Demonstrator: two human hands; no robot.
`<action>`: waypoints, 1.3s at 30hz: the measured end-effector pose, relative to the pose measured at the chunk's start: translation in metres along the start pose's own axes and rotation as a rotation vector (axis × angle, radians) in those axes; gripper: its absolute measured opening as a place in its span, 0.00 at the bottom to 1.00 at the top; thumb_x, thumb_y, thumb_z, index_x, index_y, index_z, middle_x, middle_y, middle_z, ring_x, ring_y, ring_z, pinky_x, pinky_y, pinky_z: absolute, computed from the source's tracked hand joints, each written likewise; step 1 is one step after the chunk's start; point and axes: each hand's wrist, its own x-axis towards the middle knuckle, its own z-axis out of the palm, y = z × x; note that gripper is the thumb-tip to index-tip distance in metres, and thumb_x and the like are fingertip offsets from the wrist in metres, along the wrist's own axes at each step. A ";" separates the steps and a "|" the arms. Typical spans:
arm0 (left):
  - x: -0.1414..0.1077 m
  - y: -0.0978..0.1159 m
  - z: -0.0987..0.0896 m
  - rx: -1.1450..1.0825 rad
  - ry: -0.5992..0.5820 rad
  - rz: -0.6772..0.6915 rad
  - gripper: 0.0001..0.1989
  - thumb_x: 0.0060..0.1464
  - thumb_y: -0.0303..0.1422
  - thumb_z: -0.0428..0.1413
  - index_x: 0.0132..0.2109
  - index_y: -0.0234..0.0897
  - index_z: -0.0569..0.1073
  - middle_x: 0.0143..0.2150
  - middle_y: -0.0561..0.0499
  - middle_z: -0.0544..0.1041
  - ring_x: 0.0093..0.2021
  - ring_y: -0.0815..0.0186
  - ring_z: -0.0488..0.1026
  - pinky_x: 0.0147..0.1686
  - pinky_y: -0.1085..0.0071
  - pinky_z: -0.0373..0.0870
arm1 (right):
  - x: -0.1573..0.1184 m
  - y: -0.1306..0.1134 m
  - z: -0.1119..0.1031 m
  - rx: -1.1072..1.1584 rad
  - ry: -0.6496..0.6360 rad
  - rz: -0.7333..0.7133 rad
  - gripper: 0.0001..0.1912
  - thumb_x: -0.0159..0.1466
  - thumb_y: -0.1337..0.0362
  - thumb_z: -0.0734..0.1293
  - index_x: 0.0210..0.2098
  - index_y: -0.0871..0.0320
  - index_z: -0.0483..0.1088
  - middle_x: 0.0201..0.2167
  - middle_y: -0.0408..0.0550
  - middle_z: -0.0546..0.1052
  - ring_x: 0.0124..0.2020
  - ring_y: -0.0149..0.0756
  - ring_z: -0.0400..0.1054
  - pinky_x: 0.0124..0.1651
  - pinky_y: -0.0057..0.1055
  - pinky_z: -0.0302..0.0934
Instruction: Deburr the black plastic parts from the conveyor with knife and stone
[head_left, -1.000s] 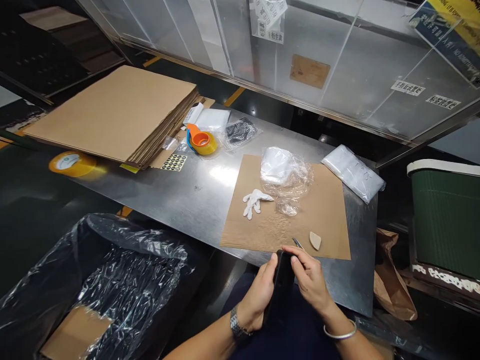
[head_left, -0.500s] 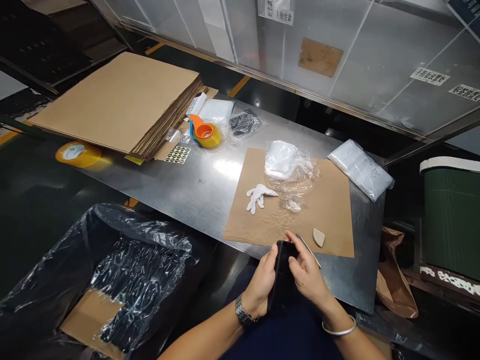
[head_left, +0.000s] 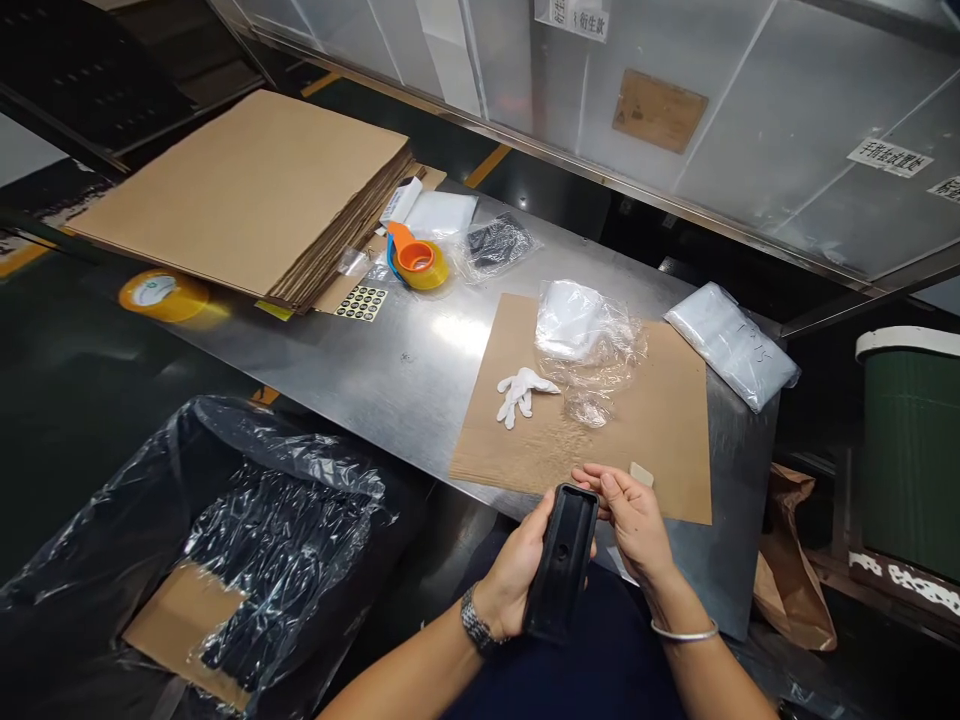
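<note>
- Turned over since the earlier frame: the black piece [head_left: 561,565] now shows its long hollow side, with a small round hole partway down, and the right hand [head_left: 637,520] has drawn its fingers in.
- Nearest, the left hand [head_left: 516,580], a metal watch [head_left: 478,618] on its wrist, grips the black piece from the side, thumb along the edge, holding it tilted over the dark clothing in front of the table [head_left: 360,370].
- Beside its upper end, the right hand, wearing a silver bangle [head_left: 684,632], has its thumb bent close to the index finger; whether they pinch anything, I cannot tell.
- Just past those knuckles, a beige chip [head_left: 641,474] peeks out, partly hidden, on the cardboard sheet [head_left: 667,400].
- Off to the left, below the table, black plastic [head_left: 300,530] lies crinkled and shiny, with a cardboard piece [head_left: 184,625] on it; a brown paper bag [head_left: 795,590] slumps on the right.
- Further up the cardboard sheet, there's a white glove [head_left: 523,392], then crumpled clear wrap [head_left: 607,350] around something white.
- Beyond, a white packet [head_left: 731,345] with handwriting sits at the right; leftward come a sticker sheet [head_left: 362,303], an orange tape dispenser [head_left: 416,260] and a tall cardboard stack [head_left: 247,190].
- Farthest back, a translucent panel [head_left: 540,110] runs behind the table.
</note>
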 end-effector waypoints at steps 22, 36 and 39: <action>-0.034 0.008 0.006 0.342 -0.080 0.221 0.22 0.50 0.30 0.54 0.54 0.42 0.68 0.54 0.46 0.69 0.49 0.58 0.66 0.42 0.65 0.64 | -0.019 0.000 -0.003 0.439 0.015 0.059 0.21 0.56 0.59 0.66 0.49 0.55 0.64 0.46 0.51 0.73 0.39 0.36 0.69 0.38 0.31 0.65; -0.037 0.005 0.010 0.326 -0.061 0.154 0.24 0.43 0.24 0.55 0.50 0.41 0.71 0.49 0.46 0.72 0.47 0.59 0.68 0.44 0.61 0.64 | -0.026 -0.007 0.002 0.268 0.197 -0.008 0.21 0.53 0.58 0.69 0.45 0.56 0.65 0.41 0.49 0.74 0.36 0.35 0.68 0.35 0.29 0.64; -0.037 0.005 0.011 0.321 -0.033 0.158 0.24 0.41 0.23 0.55 0.49 0.40 0.72 0.47 0.46 0.74 0.46 0.58 0.68 0.44 0.60 0.65 | -0.026 -0.005 0.002 0.240 0.199 -0.026 0.21 0.54 0.58 0.69 0.45 0.55 0.65 0.41 0.49 0.74 0.36 0.35 0.67 0.36 0.30 0.64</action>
